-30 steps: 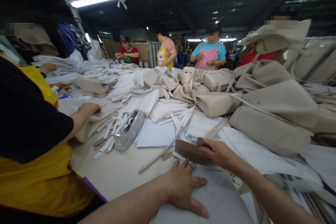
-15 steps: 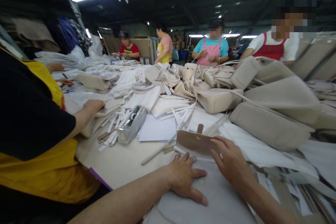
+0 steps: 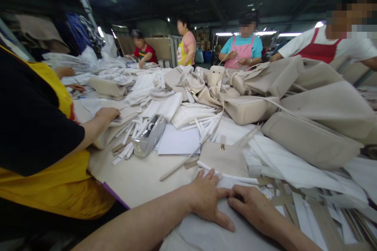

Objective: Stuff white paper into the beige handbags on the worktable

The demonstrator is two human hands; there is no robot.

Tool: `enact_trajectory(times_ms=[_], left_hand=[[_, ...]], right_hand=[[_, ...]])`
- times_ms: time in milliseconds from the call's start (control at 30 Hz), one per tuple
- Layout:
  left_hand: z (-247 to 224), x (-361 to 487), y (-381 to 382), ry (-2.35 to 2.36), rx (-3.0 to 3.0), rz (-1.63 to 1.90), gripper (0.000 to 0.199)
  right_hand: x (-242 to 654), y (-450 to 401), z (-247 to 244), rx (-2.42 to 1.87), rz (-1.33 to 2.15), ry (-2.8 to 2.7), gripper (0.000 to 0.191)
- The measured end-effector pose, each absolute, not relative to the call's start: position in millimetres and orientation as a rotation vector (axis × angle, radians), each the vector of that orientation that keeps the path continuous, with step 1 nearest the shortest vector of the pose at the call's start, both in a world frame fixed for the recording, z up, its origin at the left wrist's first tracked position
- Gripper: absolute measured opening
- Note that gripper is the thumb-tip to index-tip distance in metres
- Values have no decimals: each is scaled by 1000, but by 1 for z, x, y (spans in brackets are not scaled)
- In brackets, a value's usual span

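My left hand (image 3: 207, 198) lies with spread fingers on a pale bag body (image 3: 203, 231) at the bottom centre. Just right of it, my right hand (image 3: 247, 204) rests on the same bag, its fingers bent together near my left index finger; whether they pinch anything is hidden. Beyond both hands a beige flap (image 3: 225, 159) with a small gold clasp (image 3: 222, 146) lies folded away from me. A white roll-like strip (image 3: 235, 178) runs along the near edge of the flap, close to my left fingertips.
A tape dispenser (image 3: 149, 136) and white sheets (image 3: 179, 140) lie beyond my left arm. Beige bags (image 3: 309, 139) pile up at the right and back. At left works a person in a yellow apron (image 3: 59, 180); other people stand across the table. Cut strips (image 3: 321, 219) lie at right.
My right hand has left the flap and come down beside my left hand. The flap's pale side and clasp now show. The person at far right leans farther right.
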State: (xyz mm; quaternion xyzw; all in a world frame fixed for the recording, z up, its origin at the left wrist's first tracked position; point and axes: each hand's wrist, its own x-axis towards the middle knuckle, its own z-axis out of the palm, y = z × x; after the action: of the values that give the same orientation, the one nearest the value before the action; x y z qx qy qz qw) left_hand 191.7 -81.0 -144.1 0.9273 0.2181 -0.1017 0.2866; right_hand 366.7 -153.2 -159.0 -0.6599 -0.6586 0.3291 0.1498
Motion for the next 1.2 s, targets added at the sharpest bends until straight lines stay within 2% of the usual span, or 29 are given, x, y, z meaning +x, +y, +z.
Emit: enact_trajectory(times_ms=[367,833,1033,1200], left_hand=[[-148,191,-80,550,2482,-267,89],[-152,192,-81,555,2522,-255,91],[-152,191,-82,559,2511,-258,92],[-152,192,-82,566,2514,-254,92]], right_hand=[[358,-154,-167,-2024,812,-1926,13],[360,-154,-172,-2048,840,-1956,15],[363,-158,-173,-1977,870,-1914,23],[356,-159,-171,-2053,816,-1901,17]])
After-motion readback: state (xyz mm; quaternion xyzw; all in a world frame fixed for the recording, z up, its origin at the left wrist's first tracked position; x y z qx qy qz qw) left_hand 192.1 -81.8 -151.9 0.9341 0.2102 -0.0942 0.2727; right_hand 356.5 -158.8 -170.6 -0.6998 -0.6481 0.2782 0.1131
